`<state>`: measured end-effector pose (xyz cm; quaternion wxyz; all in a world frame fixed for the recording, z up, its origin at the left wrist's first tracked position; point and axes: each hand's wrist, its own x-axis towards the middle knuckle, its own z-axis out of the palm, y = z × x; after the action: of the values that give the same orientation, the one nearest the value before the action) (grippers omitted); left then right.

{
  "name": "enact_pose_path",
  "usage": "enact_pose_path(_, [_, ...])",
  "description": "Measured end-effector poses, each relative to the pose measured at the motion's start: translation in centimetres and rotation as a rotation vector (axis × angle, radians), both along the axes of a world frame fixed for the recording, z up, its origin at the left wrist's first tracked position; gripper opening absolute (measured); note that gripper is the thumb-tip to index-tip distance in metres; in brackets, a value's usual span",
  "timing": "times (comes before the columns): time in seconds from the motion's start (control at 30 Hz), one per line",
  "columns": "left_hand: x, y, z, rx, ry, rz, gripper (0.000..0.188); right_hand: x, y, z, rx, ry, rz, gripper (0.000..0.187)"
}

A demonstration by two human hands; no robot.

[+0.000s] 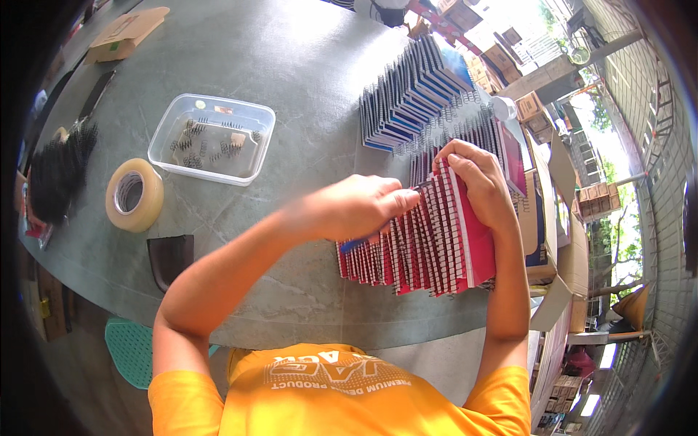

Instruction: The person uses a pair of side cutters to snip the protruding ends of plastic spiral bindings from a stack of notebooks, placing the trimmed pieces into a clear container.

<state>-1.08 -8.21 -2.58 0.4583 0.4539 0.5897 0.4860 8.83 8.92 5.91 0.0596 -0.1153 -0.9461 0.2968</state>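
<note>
A row of red spiral notebooks [396, 254] stands on the table in front of me, wire-bound edges facing up. My left hand [374, 207] is closed round a blue-handled hand tool [354, 243], over the far part of the row. Most of that tool is hidden by the fingers, so its exact kind does not show. My right hand [480, 182] grips the far upper corner of the rightmost red notebook [472, 232], fingers bent over its edge. The fingertips of both hands are close to each other at the bindings.
Behind stand blue spiral notebooks [411, 94] and a maroon-covered one [511, 156]. To the left are a clear plastic box [251, 171] with short wire coils, a tape roll [149, 200], a dark curved piece [171, 258] and black coils [62, 174]. Cardboard boxes [574, 269] flank the right.
</note>
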Motion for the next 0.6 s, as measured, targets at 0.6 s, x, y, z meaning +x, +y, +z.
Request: enact_pose_path(0.6, [-0.5, -1.8, -1.8, 0.014, 0.318, 0.256, 0.046, -0.2, 0.7, -0.5, 0.114, 0.134, 0.075, 0.020])
